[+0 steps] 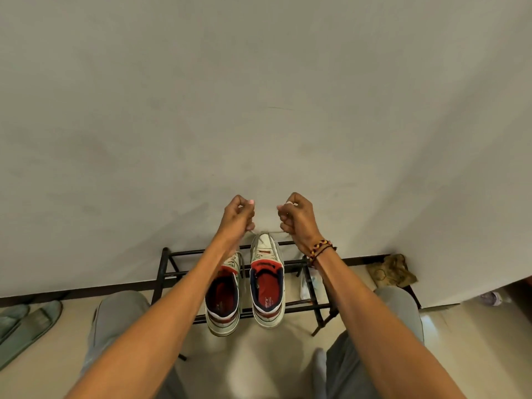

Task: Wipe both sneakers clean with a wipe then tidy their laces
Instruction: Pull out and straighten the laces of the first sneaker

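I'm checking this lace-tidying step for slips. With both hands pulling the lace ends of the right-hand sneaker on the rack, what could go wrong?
1. The left hand and right hand pull the lace outward; the right sneaker may tip on the open-barred shoe rack.
2. Both heels overhang the front bar, so a tug might drag the left sneaker off too.

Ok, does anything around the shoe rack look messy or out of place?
Mostly tidy. The left sneaker has a lace hanging loose down its side, and a crumpled brownish cloth lies on the floor by the wall, right of the rack.
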